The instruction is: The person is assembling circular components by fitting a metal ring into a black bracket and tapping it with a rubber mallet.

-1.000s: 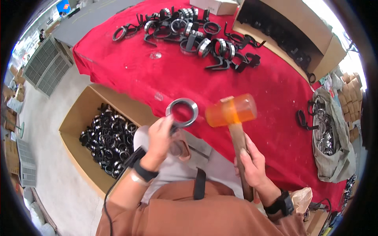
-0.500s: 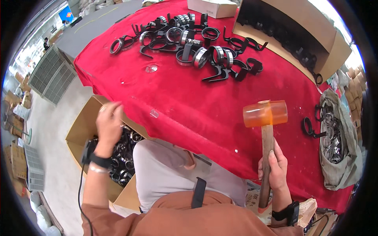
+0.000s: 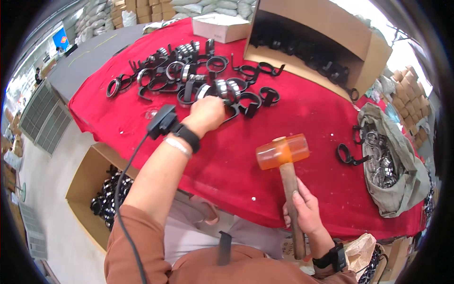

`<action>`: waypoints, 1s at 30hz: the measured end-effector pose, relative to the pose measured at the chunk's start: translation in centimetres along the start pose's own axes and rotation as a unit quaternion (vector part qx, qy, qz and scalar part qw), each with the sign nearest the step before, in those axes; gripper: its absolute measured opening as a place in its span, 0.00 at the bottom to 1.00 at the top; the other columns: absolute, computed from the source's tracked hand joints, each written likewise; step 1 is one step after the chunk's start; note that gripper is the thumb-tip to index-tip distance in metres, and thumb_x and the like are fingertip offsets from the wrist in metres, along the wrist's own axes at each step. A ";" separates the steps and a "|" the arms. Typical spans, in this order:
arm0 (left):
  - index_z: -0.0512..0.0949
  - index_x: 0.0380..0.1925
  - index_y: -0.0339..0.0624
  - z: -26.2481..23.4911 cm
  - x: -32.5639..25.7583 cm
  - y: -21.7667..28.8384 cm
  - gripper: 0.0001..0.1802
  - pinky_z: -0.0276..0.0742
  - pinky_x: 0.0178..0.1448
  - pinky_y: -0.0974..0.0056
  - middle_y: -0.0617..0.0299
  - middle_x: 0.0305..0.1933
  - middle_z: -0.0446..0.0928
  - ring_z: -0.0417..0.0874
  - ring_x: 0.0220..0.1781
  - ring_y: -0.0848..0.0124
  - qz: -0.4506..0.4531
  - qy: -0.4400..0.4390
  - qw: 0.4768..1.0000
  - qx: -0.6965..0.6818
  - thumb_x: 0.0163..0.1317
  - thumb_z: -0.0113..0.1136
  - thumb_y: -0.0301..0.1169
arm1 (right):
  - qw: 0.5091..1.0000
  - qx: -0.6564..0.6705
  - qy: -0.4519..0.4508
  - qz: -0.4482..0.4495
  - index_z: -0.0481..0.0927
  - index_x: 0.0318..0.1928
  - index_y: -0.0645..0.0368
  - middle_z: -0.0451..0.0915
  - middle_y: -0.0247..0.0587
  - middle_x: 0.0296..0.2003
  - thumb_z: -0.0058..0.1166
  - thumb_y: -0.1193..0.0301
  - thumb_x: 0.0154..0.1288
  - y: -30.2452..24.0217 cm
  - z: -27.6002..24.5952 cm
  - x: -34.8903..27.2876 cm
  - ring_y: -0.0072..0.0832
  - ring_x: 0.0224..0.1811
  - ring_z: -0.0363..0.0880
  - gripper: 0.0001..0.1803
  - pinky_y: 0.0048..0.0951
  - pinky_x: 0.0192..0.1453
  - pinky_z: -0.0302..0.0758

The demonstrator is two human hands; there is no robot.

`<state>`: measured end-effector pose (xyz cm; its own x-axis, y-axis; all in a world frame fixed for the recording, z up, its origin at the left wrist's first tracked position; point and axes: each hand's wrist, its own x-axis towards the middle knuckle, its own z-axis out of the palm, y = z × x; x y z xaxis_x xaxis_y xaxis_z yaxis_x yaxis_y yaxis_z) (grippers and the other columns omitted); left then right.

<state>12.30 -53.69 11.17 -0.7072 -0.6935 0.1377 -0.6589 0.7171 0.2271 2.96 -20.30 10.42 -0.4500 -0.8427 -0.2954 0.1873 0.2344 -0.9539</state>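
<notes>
My left hand [image 3: 205,115] reaches forward over the red-covered table [image 3: 302,113], fingers curled down on a black ring clamp [image 3: 232,112] at the near edge of a pile of black clamps and metal rings [image 3: 189,75]. A black device [image 3: 162,121] is strapped at that wrist, with a cable running down my arm. My right hand [image 3: 305,213] grips the wooden handle of a mallet with an orange head [image 3: 282,151], held upright above the table's near edge.
A cardboard box [image 3: 82,182] of finished black rings sits on the floor at my left. A large open carton [image 3: 331,42] and a white box [image 3: 222,26] stand at the back. A grey sack [image 3: 388,161] of metal rings lies right, a lone clamp [image 3: 347,156] beside it.
My left hand held a ring by the mallet, swung down to the floor box, and now reaches into the pile without that ring. The mallet drifted right and stays raised.
</notes>
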 end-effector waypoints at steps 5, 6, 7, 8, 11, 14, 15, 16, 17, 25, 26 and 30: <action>0.72 0.24 0.34 0.0 -2.4 -3.4 0.10 0.72 0.35 0.54 0.50 0.25 0.75 0.75 0.26 0.53 0.115 0.384 0.916 -0.004 0.58 0.43 0.27 | 1.000 -0.023 -0.003 -0.001 0.51 0.67 0.47 0.70 0.36 0.21 0.39 0.64 0.69 0.2 0.3 -0.5 0.20 0.17 0.69 0.28 0.22 0.21 0.71; 0.71 0.23 0.34 -1.3 -4.4 -2.7 0.11 0.70 0.32 0.55 0.52 0.22 0.73 0.73 0.23 0.57 0.118 0.426 0.897 -0.037 0.60 0.44 0.28 | 1.000 -0.024 0.002 -0.005 0.51 0.67 0.47 0.70 0.36 0.21 0.39 0.63 0.69 0.3 0.4 -0.7 0.20 0.17 0.69 0.28 0.22 0.21 0.71; 0.70 0.22 0.35 -2.5 -6.8 -1.5 0.12 0.69 0.31 0.59 0.55 0.20 0.71 0.71 0.22 0.63 0.030 0.364 0.901 -0.232 0.61 0.47 0.30 | 0.999 -0.030 -0.002 -0.013 0.51 0.67 0.45 0.70 0.35 0.21 0.38 0.63 0.70 0.5 0.3 -0.8 0.20 0.17 0.69 0.27 0.22 0.21 0.71; 0.70 0.21 0.36 -3.1 -9.7 -0.5 0.13 0.67 0.29 0.62 0.58 0.18 0.70 0.69 0.21 0.69 -0.059 0.279 0.865 -0.413 0.62 0.50 0.32 | 0.999 -0.036 -0.004 -0.015 0.51 0.67 0.44 0.70 0.35 0.21 0.38 0.63 0.70 0.5 0.3 -0.9 0.20 0.17 0.69 0.27 0.22 0.21 0.71; 0.70 0.19 0.36 -0.7 -17.9 -1.5 0.14 0.62 0.24 0.69 0.65 0.16 0.68 0.65 0.20 0.79 -0.128 0.210 0.863 -0.441 0.62 0.52 0.31 | 0.999 -0.053 -0.004 -0.006 0.50 0.68 0.45 0.70 0.35 0.21 0.38 0.64 0.70 0.4 0.7 -1.0 0.20 0.17 0.69 0.28 0.22 0.21 0.71; 0.69 0.18 0.37 3.1 -23.6 -1.7 0.14 0.59 0.22 0.72 0.69 0.16 0.66 0.62 0.17 0.81 -0.201 0.197 0.773 -0.568 0.61 0.52 0.30 | 0.992 -0.128 0.006 -0.005 0.49 0.68 0.49 0.70 0.34 0.21 0.40 0.68 0.69 0.4 1.6 -0.3 0.19 0.17 0.69 0.30 0.21 0.21 0.71; 0.70 0.19 0.37 3.2 -24.6 -1.7 0.13 0.61 0.23 0.72 0.68 0.17 0.67 0.64 0.19 0.81 -0.221 0.171 0.752 -0.596 0.62 0.51 0.30 | 0.988 -0.149 0.008 -0.027 0.50 0.68 0.50 0.70 0.33 0.21 0.40 0.69 0.68 0.2 2.2 -0.3 0.18 0.17 0.68 0.29 0.20 0.21 0.70; 0.71 0.21 0.37 4.5 -24.8 -2.4 0.12 0.64 0.26 0.71 0.67 0.19 0.70 0.67 0.22 0.80 -0.179 0.156 0.772 -0.589 0.63 0.49 0.30 | 0.984 -0.174 0.021 -0.046 0.51 0.68 0.51 0.70 0.33 0.22 0.40 0.71 0.68 -0.1 2.8 -0.9 0.18 0.17 0.68 0.29 0.19 0.21 0.70; 0.72 0.25 0.36 4.2 -24.4 -1.9 0.12 0.66 0.29 0.71 0.65 0.22 0.71 0.70 0.25 0.79 -0.155 0.143 0.801 -0.561 0.64 0.48 0.32 | 0.985 -0.156 0.017 -0.067 0.51 0.67 0.52 0.70 0.32 0.22 0.40 0.72 0.68 0.1 3.2 -1.1 0.17 0.17 0.67 0.29 0.19 0.21 0.70; 0.72 0.26 0.39 6.1 -24.5 -2.9 0.12 0.68 0.34 0.71 0.65 0.23 0.72 0.71 0.27 0.76 -0.155 0.090 0.686 -0.705 0.66 0.45 0.33 | 0.933 -0.029 -0.037 -0.357 0.50 0.66 0.65 0.73 0.41 0.27 0.37 0.77 0.63 -2.9 9.3 -1.9 0.17 0.21 0.68 0.30 0.17 0.23 0.68; 0.72 0.26 0.39 6.1 -24.7 -2.9 0.12 0.68 0.34 0.71 0.65 0.23 0.72 0.71 0.27 0.76 -0.158 0.092 0.683 -0.707 0.66 0.45 0.33 | 0.934 -0.032 -0.040 -0.354 0.50 0.66 0.65 0.73 0.41 0.27 0.37 0.77 0.63 -2.0 9.2 -1.9 0.17 0.21 0.68 0.30 0.17 0.23 0.68; 0.72 0.25 0.39 6.0 -24.6 -2.9 0.14 0.68 0.33 0.71 0.65 0.23 0.72 0.71 0.26 0.77 -0.146 0.070 0.673 -0.722 0.66 0.46 0.36 | 0.856 -0.413 -0.083 -0.299 0.61 0.61 0.68 0.78 0.54 0.41 0.48 0.79 0.59 1.6 9.7 -1.6 0.42 0.41 0.80 0.28 0.30 0.49 0.72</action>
<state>30.04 -38.30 1.40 -0.5041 -0.8622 -0.0490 0.2420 -0.1955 0.9504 12.43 -23.27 9.85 -0.1066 -0.9729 0.2050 -0.7452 -0.0583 -0.6643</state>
